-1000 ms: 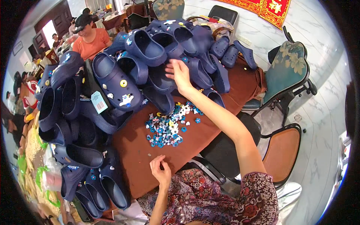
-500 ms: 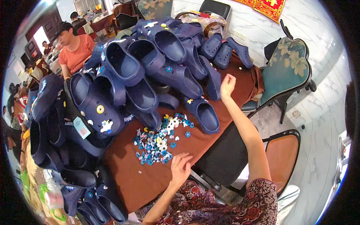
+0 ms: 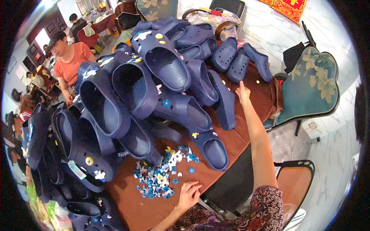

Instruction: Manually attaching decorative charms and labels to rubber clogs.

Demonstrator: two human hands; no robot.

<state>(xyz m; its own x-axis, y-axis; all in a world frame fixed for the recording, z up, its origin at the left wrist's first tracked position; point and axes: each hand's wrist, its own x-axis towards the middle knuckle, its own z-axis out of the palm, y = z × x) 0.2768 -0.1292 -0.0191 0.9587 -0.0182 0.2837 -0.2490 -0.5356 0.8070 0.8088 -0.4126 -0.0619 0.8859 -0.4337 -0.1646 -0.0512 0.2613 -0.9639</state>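
My right hand [image 3: 243,94] reaches forward over the brown cloth, fingers partly curled. A fingertip meets or nearly meets the toe of a navy clog [image 3: 238,68], one of a few standing at the far right of the table. Near the front edge, my left hand [image 3: 189,194] hovers with loosely bent fingers and nothing visible in it. Just left of it lies a loose heap of small shoe charms [image 3: 154,181], blue, white, black and yellow. Closest to the charms on the right is a navy clog [image 3: 214,152] with charms fixed on it.
A tall pile of navy clogs [image 3: 142,82] covers the table's left and middle, one with a paper tag [image 3: 77,169]. The brown cloth [image 3: 227,184] ends near me. Chairs [image 3: 312,82] stand at right. A person in an orange shirt [image 3: 75,63] is beyond the pile.
My right hand has moved forward to the toe of the far-right clog. My left hand stays near the charms. The whole view has shifted, so the table appears lower and nearer.
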